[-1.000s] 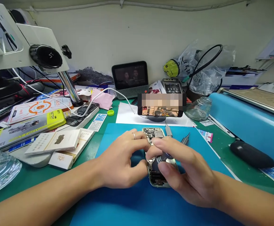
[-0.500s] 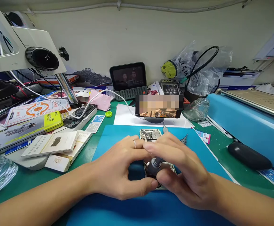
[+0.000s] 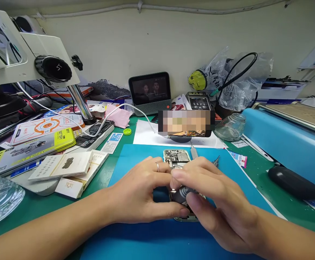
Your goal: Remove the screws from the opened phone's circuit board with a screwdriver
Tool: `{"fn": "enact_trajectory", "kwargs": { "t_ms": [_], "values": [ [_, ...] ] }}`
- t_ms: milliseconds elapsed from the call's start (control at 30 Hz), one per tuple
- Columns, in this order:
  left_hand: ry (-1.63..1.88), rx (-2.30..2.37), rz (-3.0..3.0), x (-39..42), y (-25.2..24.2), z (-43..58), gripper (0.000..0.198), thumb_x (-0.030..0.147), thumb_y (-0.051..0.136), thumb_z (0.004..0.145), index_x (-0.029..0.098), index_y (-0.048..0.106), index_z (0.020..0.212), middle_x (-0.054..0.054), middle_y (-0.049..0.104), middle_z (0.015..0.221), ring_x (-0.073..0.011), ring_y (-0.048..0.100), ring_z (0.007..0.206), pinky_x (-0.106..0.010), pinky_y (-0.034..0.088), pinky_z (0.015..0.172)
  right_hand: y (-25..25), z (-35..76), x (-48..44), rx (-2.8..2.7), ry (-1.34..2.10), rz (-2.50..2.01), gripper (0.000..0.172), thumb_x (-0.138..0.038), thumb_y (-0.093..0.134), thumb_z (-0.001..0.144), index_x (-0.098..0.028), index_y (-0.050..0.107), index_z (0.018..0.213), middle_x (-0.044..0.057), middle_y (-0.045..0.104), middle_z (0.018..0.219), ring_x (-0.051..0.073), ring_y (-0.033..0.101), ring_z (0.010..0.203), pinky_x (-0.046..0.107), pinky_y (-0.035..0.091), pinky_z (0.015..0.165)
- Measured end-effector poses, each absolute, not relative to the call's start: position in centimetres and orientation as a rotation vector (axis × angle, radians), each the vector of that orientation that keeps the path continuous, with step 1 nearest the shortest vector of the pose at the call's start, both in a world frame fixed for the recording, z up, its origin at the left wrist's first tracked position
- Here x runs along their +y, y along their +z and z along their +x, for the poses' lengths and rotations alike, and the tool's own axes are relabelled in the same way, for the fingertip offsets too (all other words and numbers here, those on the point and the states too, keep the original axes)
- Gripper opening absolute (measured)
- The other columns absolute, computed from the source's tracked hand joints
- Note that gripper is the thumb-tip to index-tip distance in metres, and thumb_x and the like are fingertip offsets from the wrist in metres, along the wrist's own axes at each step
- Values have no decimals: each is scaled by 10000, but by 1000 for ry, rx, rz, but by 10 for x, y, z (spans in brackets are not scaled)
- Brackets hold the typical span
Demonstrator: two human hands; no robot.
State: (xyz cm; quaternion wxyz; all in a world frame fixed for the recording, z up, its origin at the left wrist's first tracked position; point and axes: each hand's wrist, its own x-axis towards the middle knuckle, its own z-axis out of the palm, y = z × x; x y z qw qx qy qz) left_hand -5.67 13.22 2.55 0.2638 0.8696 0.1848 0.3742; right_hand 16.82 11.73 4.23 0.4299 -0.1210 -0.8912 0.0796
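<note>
An opened smartphone [image 3: 176, 156], its inner parts bare, lies on the blue mat [image 3: 135, 242]. My left hand [image 3: 143, 191] curves over its left side, thumb by the lower half and fingers toward the middle, gripping it. Held between the thumb and fingers of my right hand [image 3: 222, 195] is a dark grey screwdriver [image 3: 181, 195] with a ridged handle, over the phone. Its tip is hidden by my fingers. The fingertips of both hands meet or nearly meet above the phone. Behind my right hand lie tweezers [image 3: 216, 161] and a grey-handled tool [image 3: 193, 152].
A propped phone [image 3: 200, 130] and a smart display [image 3: 149, 90] stand at the back. To the left are cigarette packs [image 3: 73, 162], a battery box [image 3: 33, 148] and a microscope stand [image 3: 78, 103]. A blue machine [image 3: 287, 144], a glass jar [image 3: 231, 128] and a black case [image 3: 295, 182] are on the right.
The screwdriver handle has tilted lower in my right hand, and the right fingers have shifted slightly. My left hand keeps its place on the phone. The whole view has moved a little.
</note>
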Motion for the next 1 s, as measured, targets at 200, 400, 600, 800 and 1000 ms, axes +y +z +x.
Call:
{"fn": "enact_trajectory", "kwargs": {
  "t_ms": [200, 400, 600, 800, 1000],
  "values": [
    [1015, 434, 2356, 134, 27, -56, 129, 244, 813, 1020, 200, 748, 918, 15, 803, 928, -128, 715, 850, -262, 485, 764, 42, 168, 120, -2195, 147, -347, 328, -172, 598, 1150, -189, 588, 1477, 66, 804, 1097, 173, 743, 973, 338, 619, 867],
    [1034, 409, 2350, 135, 26, -56, 204, 331, 852, 1031, 197, 752, 915, 9, 826, 969, -130, 733, 875, -270, 495, 808, 40, 165, 120, -2226, 239, -335, 370, -94, 526, 1160, -192, 526, 1517, 14, 807, 966, 163, 739, 877, 341, 594, 860],
    [1020, 458, 2344, 134, 27, -58, 310, 415, 761, 1108, 202, 726, 884, 7, 777, 871, -134, 685, 823, -286, 467, 760, 40, 166, 121, -2212, 250, -354, 312, -270, 527, 1203, -218, 550, 1510, 77, 808, 1138, 196, 751, 1015, 352, 618, 909],
    [921, 503, 2350, 131, 33, -60, 203, 335, 765, 1058, 224, 731, 892, 15, 822, 964, -168, 758, 929, -304, 512, 859, 40, 166, 121, -2206, 336, -329, 388, -145, 614, 1151, -239, 551, 1523, 15, 837, 1045, 161, 728, 842, 348, 607, 840],
    [953, 516, 2323, 132, 31, -59, 217, 388, 795, 1053, 222, 736, 926, 19, 811, 957, -155, 728, 895, -317, 486, 820, 42, 167, 122, -2219, 351, -380, 436, -137, 542, 1141, -257, 547, 1561, 57, 807, 1067, 220, 751, 1030, 387, 640, 904]
  ]
}}
